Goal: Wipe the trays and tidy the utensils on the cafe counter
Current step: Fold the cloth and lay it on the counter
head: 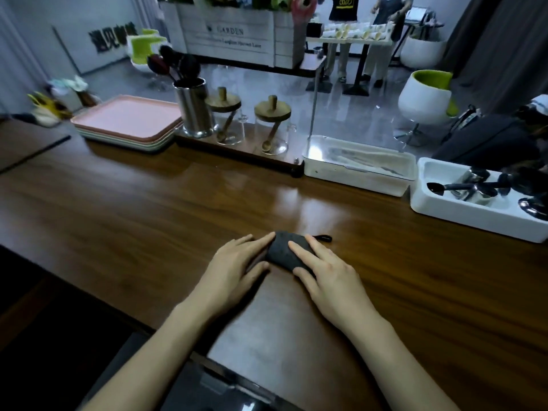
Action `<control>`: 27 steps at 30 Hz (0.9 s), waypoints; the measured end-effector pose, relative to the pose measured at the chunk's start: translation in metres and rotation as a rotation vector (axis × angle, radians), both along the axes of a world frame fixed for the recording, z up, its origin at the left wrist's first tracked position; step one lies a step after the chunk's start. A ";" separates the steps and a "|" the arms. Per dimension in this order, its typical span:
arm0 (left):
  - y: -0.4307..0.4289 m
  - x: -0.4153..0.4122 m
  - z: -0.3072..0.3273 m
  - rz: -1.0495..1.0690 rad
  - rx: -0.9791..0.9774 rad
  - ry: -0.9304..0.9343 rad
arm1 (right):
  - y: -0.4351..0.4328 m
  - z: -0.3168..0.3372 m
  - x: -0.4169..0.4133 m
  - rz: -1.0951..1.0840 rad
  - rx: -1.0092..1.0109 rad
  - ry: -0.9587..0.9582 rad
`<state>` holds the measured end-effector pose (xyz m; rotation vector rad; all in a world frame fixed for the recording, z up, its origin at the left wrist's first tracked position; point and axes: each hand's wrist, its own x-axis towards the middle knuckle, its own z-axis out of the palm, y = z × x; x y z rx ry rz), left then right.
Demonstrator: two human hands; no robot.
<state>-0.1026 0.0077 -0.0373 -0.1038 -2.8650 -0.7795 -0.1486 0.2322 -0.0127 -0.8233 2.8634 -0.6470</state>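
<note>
Step in hand, as judged: pressing the cloth into a pad before any wiping.

The left hand (234, 265) lies with its fingers nearly straight against the left side of the cloth (283, 250). The cloth sits mid-counter, nearer the front edge than the back. The right hand (332, 277) rests with straight fingers on top of it, thumb at its near side. Neither hand has closed round the cloth. A small loop (324, 238) sticks out at its far right corner.

Recommended: flatten the cloth into a firm pad and tuck the loop in so it does not drag. Then take it up in one hand and leave the other free to steady a tray.

Clearances: the trays (127, 118) are stacked at the far left of the counter (148, 209), pink on top. A steel cup (194, 111) of tall utensils stands just beside the stack's right edge. It could tip if a tray is pulled out sideways. Two lidded jars (226, 123) follow along the back edge, then a lidded box (355, 166). A white bin (439, 209) of loose utensils sits at the far right. Bare wood lies between the hands and the trays, so the diagonal reach looks unobstructed.
</note>
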 end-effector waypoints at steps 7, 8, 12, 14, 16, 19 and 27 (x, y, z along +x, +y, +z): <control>-0.142 -0.008 0.013 0.056 -0.018 -0.003 | -0.151 0.002 -0.022 0.042 0.013 0.003; -0.162 -0.007 0.016 0.070 -0.006 -0.008 | -0.175 0.002 -0.024 0.051 -0.001 0.001; -0.234 -0.011 0.022 0.138 0.000 -0.063 | -0.261 -0.002 -0.033 0.076 -0.058 0.010; -0.261 -0.012 0.023 0.189 0.014 -0.083 | -0.293 -0.006 -0.038 0.089 -0.074 0.018; -0.283 -0.012 0.024 0.241 0.015 -0.090 | -0.320 -0.008 -0.045 0.121 -0.087 0.025; -0.309 -0.017 0.023 0.304 0.017 -0.072 | -0.353 -0.010 -0.063 0.172 -0.079 0.038; -0.355 -0.032 0.023 0.378 -0.037 -0.061 | -0.396 -0.004 -0.100 0.146 -0.038 0.025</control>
